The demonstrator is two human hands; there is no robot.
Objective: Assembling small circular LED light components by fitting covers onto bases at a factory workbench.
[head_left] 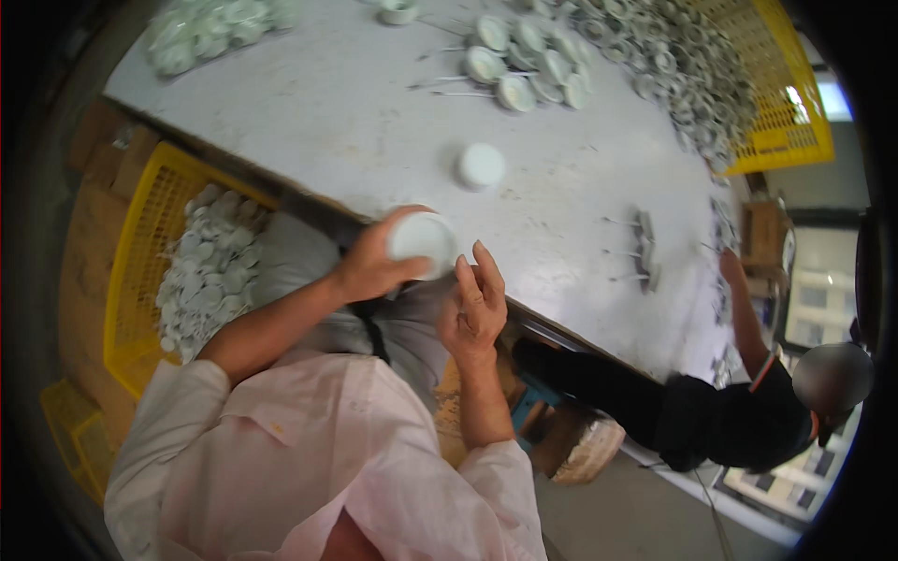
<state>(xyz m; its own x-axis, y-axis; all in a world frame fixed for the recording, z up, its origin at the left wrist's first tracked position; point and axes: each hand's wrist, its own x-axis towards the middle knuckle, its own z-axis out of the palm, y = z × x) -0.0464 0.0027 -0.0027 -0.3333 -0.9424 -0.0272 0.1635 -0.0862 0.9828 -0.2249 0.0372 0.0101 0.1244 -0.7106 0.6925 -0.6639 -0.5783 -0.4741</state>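
A white round piece, like a shallow cup or cap (pixel 420 239), is held in my left hand (pixel 369 257) just off the table's near edge. The fingers and thumb wrap its rim. Beside it, my right hand (pixel 474 309) is raised with fingers stretched upward and apart, holding nothing that I can see. It is slightly blurred. On the table (pixel 365 122) ahead of my hands lies another white round piece (pixel 481 165). Farther back sits a group of white round cups with thin wires (pixel 524 65).
A yellow crate (pixel 140 243) of small white discs (pixel 210 266) stands at my left. Grey-white rings (pixel 669 65) spill from a yellow basket (pixel 790 103) at the far right. A bag of white pieces (pixel 210 33) lies far left. A co-worker (pixel 730 411) reaches in at right.
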